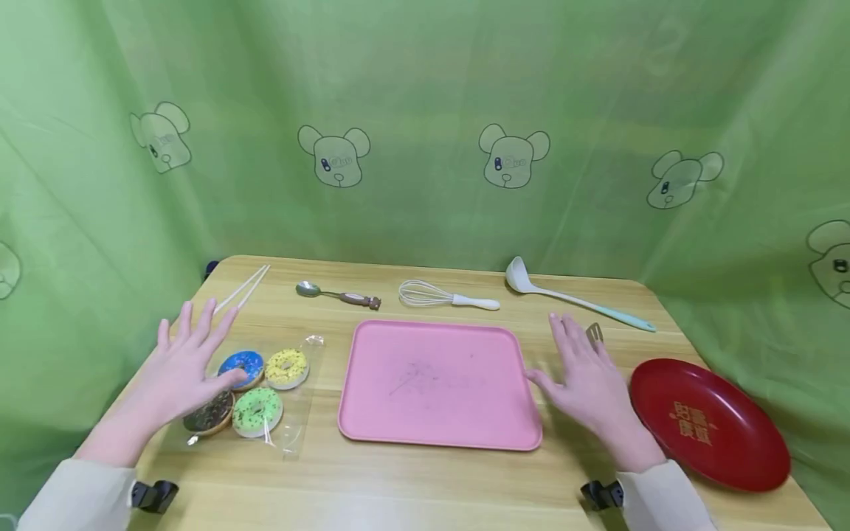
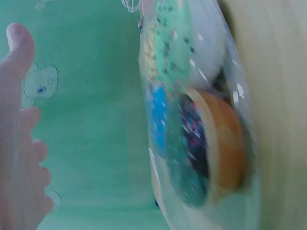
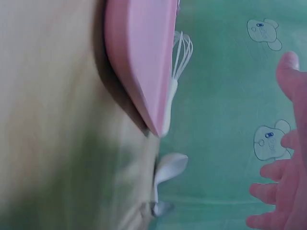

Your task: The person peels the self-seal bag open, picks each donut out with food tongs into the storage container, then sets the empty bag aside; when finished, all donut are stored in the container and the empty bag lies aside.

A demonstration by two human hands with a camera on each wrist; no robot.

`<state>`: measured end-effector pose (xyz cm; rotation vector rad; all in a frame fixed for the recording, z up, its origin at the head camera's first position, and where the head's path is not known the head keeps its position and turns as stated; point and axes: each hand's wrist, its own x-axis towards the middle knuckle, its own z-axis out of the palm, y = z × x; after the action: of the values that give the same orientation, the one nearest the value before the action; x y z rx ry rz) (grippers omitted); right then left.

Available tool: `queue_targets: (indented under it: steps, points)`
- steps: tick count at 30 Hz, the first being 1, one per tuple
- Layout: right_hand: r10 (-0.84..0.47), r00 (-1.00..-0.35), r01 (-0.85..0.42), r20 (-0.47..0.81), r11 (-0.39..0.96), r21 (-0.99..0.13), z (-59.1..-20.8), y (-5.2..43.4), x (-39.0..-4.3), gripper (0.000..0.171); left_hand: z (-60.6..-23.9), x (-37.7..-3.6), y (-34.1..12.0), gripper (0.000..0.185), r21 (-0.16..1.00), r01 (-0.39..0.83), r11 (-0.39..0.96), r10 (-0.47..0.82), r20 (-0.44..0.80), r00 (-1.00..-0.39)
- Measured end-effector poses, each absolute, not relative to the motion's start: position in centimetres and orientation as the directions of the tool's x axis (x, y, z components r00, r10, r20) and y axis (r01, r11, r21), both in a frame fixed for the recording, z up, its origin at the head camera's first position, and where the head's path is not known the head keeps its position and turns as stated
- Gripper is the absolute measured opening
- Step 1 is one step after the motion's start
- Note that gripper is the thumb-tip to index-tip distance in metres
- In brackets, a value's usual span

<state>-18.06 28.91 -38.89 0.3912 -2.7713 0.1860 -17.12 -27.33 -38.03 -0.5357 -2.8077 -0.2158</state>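
Note:
A clear bag (image 1: 292, 413) holding several sprinkled doughnuts (blue (image 1: 242, 366), yellow (image 1: 287, 367), green (image 1: 257, 410), chocolate (image 1: 209, 414)) lies on the wooden table left of a pink tray (image 1: 438, 383). My left hand (image 1: 189, 361) hovers flat above the bag's left side, fingers spread, holding nothing. My right hand (image 1: 584, 376) hovers flat just right of the tray, fingers straight, partly covering a small metal utensil (image 1: 594, 332). The left wrist view shows the bagged doughnuts (image 2: 192, 124) close up, blurred. In the right wrist view, the tray edge (image 3: 139, 72) and a whisk (image 3: 182, 52) appear.
Along the back lie chopsticks (image 1: 242, 289), a spoon (image 1: 335, 295), a whisk (image 1: 445, 296) and a white ladle (image 1: 571, 299). A red plate (image 1: 707, 424) sits at the right edge. Green curtain surrounds the table.

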Motion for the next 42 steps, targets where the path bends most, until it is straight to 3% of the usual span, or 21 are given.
queue_targets:
  steps: [4, 12, 22, 34, 42]
  points:
    - [-0.209, -0.906, -0.298, 0.369, 0.933, -0.203, -39.3, 28.1, -17.6, 0.092, -39.3, -17.2, -28.6, 0.092, 0.177, 0.42, 0.89, 0.355, 0.309, -0.883]
    - [-0.108, -0.927, -0.278, 0.36, 0.842, -0.462, -38.9, 25.9, -16.8, 0.076, -40.7, -16.6, -30.6, 0.098, 0.31, 0.372, 0.875, 0.296, 0.265, -0.918]
    - [-0.154, -0.924, -0.375, 0.349, 0.543, -0.751, -39.6, 21.5, -17.4, 0.05, -42.8, -15.3, -32.5, 0.099, 0.424, 0.322, 0.847, 0.266, 0.187, -0.946]
    - [-0.319, -0.91, -0.389, 0.265, 0.436, -0.811, -39.8, 14.8, -17.1, 0.041, -44.7, -14.9, -33.5, 0.111, 0.504, 0.357, 0.786, 0.347, 0.117, -0.93]
    - [-0.452, -0.862, -0.398, 0.229, 0.323, -0.859, -40.4, 11.2, -16.6, 0.041, -46.2, -14.8, -33.7, 0.113, 0.551, 0.322, 0.77, 0.358, 0.045, -0.933]
